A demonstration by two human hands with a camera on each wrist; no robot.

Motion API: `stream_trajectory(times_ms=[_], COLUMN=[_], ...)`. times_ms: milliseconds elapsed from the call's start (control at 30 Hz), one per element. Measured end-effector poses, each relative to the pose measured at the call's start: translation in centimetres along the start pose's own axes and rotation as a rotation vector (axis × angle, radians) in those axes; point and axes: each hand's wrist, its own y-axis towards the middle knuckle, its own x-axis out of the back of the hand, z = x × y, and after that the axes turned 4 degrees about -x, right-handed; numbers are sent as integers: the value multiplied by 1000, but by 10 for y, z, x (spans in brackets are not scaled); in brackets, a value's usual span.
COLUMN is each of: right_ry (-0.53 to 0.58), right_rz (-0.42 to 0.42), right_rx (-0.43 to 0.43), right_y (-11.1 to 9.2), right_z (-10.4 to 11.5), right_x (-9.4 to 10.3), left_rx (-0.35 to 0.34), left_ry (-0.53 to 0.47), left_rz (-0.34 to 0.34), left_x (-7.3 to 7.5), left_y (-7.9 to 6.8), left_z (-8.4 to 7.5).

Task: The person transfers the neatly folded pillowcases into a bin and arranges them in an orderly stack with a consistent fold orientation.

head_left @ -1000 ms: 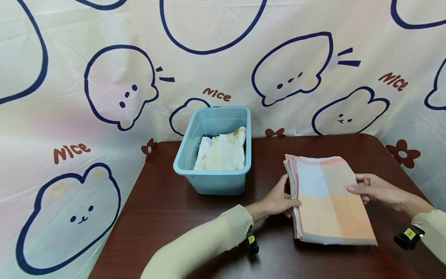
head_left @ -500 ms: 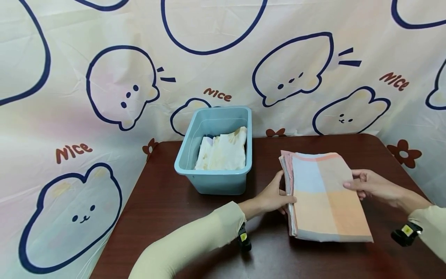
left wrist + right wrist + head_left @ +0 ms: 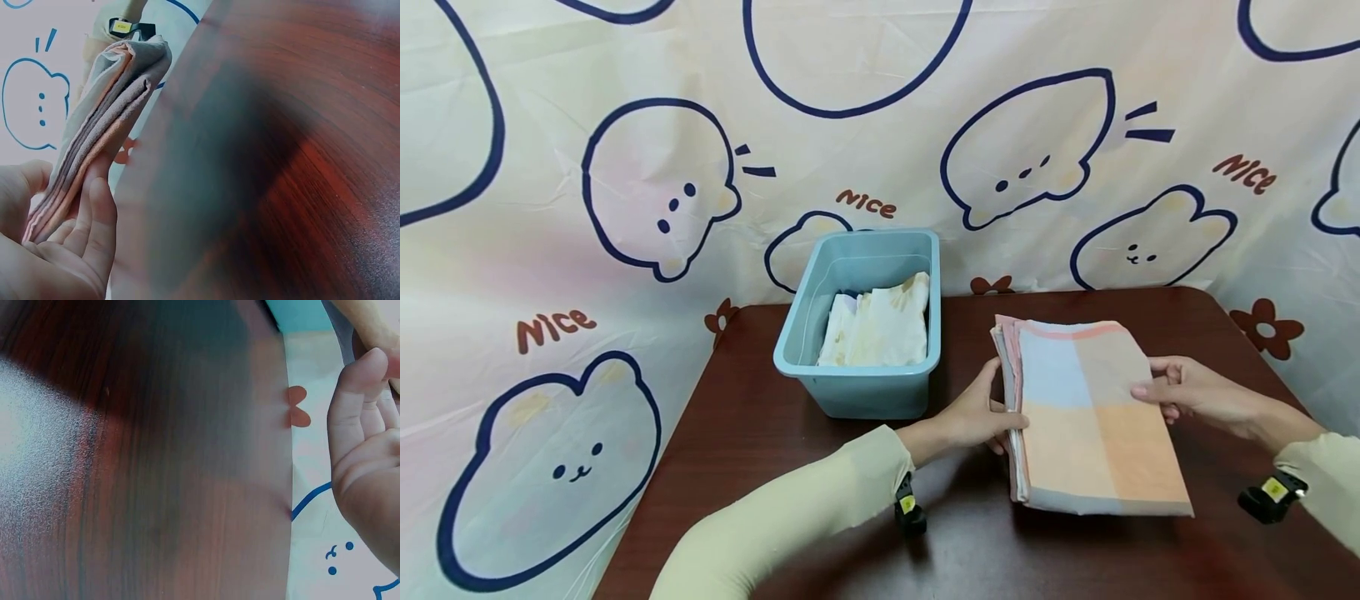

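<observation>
A folded checked cloth in pale blue, beige and orange is held up over the brown table, right of centre in the head view. My left hand grips its layered left edge, thumb in front and fingers behind. On the opposite edge, my right hand pinches the cloth with the thumb on its front face. The left wrist view shows the stacked folds of the cloth edge-on between thumb and fingers. In the right wrist view only part of the right hand appears, at the right edge.
Left of the cloth stands a light blue plastic bin, with a folded white cloth with tan patches inside. The brown table ends at a printed curtain at the back.
Both hands have carried the folded cloth a little to the left and slightly away from the body, keeping their grips. The bin stays where it was.
</observation>
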Motion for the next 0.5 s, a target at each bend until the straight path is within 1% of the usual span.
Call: stream_trajectory(times_ms=[200,367,500], right_ry=[14,-9,-24], right_rz=[35,48,50], right_rx=[30,34,63], right_y=[-2,-2,-3], right_z=[5,11,14], right_x=[0,-4,-6], left_rx=[4,1,4], left_ry=[8,15,16], left_rz=[3,6,11], left_x=[3,6,9], left_y=[-3,-4,-5], left_z=[-7,-14,-18])
